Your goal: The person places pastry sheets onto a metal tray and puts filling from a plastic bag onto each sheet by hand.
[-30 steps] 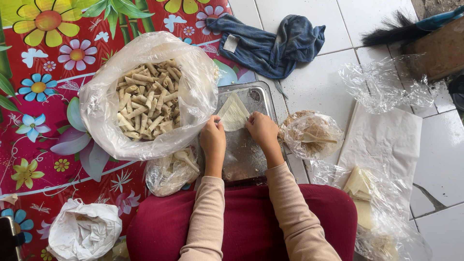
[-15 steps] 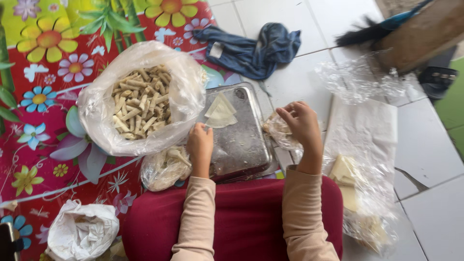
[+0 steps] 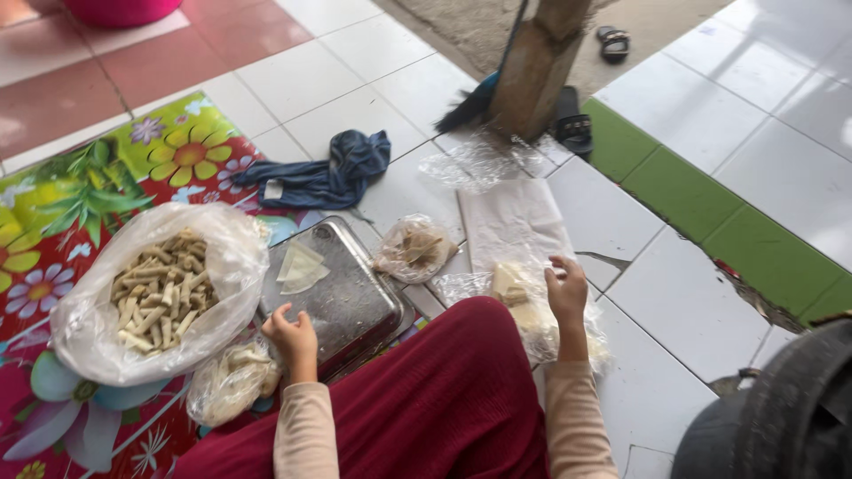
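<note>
Floral mat (image 3: 98,186) on the tiled floor (image 3: 373,53), person sits at its edge, red skirt (image 3: 426,408) across the lap. Largest item: clear bag of finished rolls (image 3: 160,293) on the mat, well filled with rolled sticks, so a good part of the batch looks done. Metal tray (image 3: 342,297) in front of the lap carries only one folded pale wrapper (image 3: 300,266), not yet rolled, rest of tray bare. Stack of pale wrappers in clear plastic (image 3: 524,302) lies on the floor just right of the lap, a fair number left by the look of it. Small bag of filling (image 3: 413,248) beyond the tray, another small bag (image 3: 229,381) by the left knee. Left hand (image 3: 291,335) at the tray's near edge, fingers curled loosely, holding nothing I can see. Right hand (image 3: 566,288) on the wrapper stack, fingertips pinching at plastic or top sheet, can't tell which. Judgement: mid-batch
</note>
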